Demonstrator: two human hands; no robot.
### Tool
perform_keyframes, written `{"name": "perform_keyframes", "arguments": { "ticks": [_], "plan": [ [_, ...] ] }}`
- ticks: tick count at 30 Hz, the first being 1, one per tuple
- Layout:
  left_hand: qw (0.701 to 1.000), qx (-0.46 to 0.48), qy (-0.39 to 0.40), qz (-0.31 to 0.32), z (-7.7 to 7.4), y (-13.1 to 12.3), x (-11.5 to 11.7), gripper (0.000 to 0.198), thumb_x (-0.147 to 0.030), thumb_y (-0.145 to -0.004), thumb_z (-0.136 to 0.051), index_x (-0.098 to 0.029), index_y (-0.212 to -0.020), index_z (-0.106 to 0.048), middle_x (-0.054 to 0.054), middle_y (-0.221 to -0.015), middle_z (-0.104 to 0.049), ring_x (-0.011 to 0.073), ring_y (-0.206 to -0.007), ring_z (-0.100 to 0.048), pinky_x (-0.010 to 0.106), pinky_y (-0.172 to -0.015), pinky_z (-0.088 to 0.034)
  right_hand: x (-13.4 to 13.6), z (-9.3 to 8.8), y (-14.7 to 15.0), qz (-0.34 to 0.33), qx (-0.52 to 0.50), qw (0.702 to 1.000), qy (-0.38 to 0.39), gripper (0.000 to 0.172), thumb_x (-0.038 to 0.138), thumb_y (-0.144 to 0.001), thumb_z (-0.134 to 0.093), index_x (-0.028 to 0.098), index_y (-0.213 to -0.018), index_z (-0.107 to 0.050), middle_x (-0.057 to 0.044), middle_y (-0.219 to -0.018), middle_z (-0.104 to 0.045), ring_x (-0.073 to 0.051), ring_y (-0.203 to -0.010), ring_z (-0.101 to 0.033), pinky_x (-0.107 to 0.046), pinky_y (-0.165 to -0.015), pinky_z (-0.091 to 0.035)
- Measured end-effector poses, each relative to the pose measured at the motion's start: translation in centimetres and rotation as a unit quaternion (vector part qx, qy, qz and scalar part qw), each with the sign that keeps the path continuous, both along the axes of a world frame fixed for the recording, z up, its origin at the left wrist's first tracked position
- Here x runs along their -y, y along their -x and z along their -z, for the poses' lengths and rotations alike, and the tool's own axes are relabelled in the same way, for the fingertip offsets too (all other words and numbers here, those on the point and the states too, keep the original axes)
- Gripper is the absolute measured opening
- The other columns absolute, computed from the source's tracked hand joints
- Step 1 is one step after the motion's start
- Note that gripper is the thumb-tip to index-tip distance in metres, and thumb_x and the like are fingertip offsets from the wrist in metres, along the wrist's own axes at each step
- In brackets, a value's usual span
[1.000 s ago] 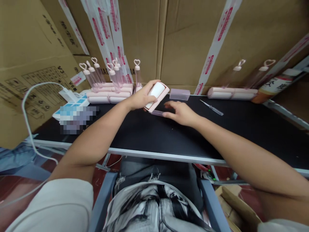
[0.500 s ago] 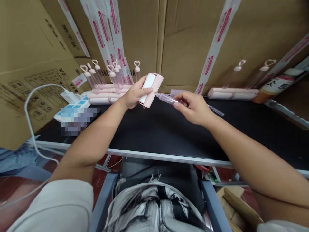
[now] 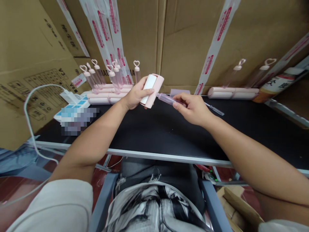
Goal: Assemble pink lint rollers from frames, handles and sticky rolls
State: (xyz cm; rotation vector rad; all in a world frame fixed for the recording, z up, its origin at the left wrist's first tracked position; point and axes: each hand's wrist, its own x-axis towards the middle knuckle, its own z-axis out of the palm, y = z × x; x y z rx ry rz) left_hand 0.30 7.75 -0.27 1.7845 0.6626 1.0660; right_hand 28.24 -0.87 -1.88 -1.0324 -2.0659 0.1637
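Left of centre, upper frame: heart-topped tubes [image 3: 112, 75] stand upright. Left hand [image 3: 134, 96], fingers wrapped round a pink roller case [image 3: 152, 88], holds it above the black counter [image 3: 156, 135]. Clear pink tube [image 3: 166, 98], tip at the case's edge, is pinched in the right hand [image 3: 193, 109] fingers. Screwdriver [image 3: 214, 109] lies just right.

- A small assembly-and-packing workshop.
- Taped cardboard cartons [image 3: 140, 35] wall in the black bench [image 3: 149, 135] along its far edge and left side.
- Identical stacked cases [image 3: 106, 96] and heart-topped tubes [image 3: 112, 75] line that far edge.
- A screwdriver [image 3: 214, 109] lies near the far edge, and a power strip [image 3: 72, 104] sits at the far-left corner.
- A matching pink case [image 3: 152, 90] and clear tube [image 3: 166, 98] are held over the bench.
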Motion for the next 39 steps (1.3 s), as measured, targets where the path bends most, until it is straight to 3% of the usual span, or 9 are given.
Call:
{"name": "perform_keyframes", "arguments": {
  "ticks": [10, 19, 24, 29, 36, 39],
  "plan": [
    [0.996, -0.032, -0.078, -0.010, 0.6, 0.0, -1.1, 0.103, -0.071, -0.073, -0.092, -0.019, -0.153, -0.052, 0.014, -0.143, -0.067, 0.0299, -0.126, -0.066, 0.033, -0.101, -0.057, 0.1, 0.3, 0.4, -0.002, 0.067, 0.997, -0.028, 0.033, 0.033, -0.105, -0.056, 0.019, -0.116, -0.082, -0.008, -0.094, -0.082, -0.026, -0.081, -0.073, -0.036, -0.078, -0.052],
    [0.996, -0.046, -0.063, -0.040, 1.2, -0.7, -0.4, 0.100, -0.076, -0.072, -0.091, -0.023, -0.149, -0.055, 0.011, -0.125, -0.068, 0.0266, -0.106, -0.067, 0.032, -0.080, -0.057, -0.1, 1.5, 0.9, 0.014, 0.107, 0.992, -0.063, 0.036, 0.030, -0.106, -0.054, 0.016, -0.131, -0.076, -0.014, -0.100, -0.078, -0.032, -0.090, -0.073, -0.043, -0.088, -0.057],
    [0.995, -0.047, -0.078, -0.034, 1.1, -0.8, -0.2, 0.095, -0.075, -0.075, -0.090, -0.023, -0.146, -0.057, 0.010, -0.123, -0.067, 0.0260, -0.108, -0.065, 0.032, -0.085, -0.055, -0.3, 1.9, 0.9, -0.003, 0.106, 0.992, -0.072, 0.037, 0.030, -0.107, -0.051, 0.014, -0.131, -0.075, -0.014, -0.098, -0.076, -0.031, -0.088, -0.071, -0.042, -0.086, -0.056],
    [0.994, -0.063, -0.081, -0.032, 1.1, -0.7, -0.4, 0.098, -0.073, -0.077, -0.088, -0.021, -0.152, -0.053, 0.012, -0.135, -0.067, 0.0275, -0.115, -0.065, 0.032, -0.090, -0.056, -0.2, 1.7, 0.9, 0.001, 0.107, 0.992, -0.066, 0.037, 0.031, -0.107, -0.050, 0.015, -0.131, -0.075, -0.013, -0.097, -0.075, -0.030, -0.087, -0.069, -0.041, -0.085, -0.055],
    [0.978, -0.123, -0.161, -0.044, 0.9, -0.9, 0.0, 0.093, -0.076, -0.082, -0.081, -0.019, -0.150, -0.054, 0.016, -0.147, -0.065, 0.0331, -0.134, -0.061, 0.040, -0.115, -0.049, -0.1, 1.9, 0.7, 0.011, 0.111, 0.992, -0.055, 0.035, 0.031, -0.106, -0.051, 0.017, -0.126, -0.077, -0.012, -0.092, -0.073, -0.030, -0.083, -0.067, -0.041, -0.082, -0.054],
    [0.979, -0.123, -0.153, -0.046, 1.0, -1.0, 0.0, 0.096, -0.078, -0.082, -0.080, -0.017, -0.150, -0.053, 0.017, -0.145, -0.065, 0.0329, -0.132, -0.062, 0.039, -0.112, -0.051, -0.2, 1.7, 0.6, 0.000, 0.103, 0.994, -0.042, 0.034, 0.032, -0.107, -0.052, 0.018, -0.124, -0.078, -0.011, -0.090, -0.073, -0.029, -0.083, -0.068, -0.040, -0.082, -0.053]
  ]
}}
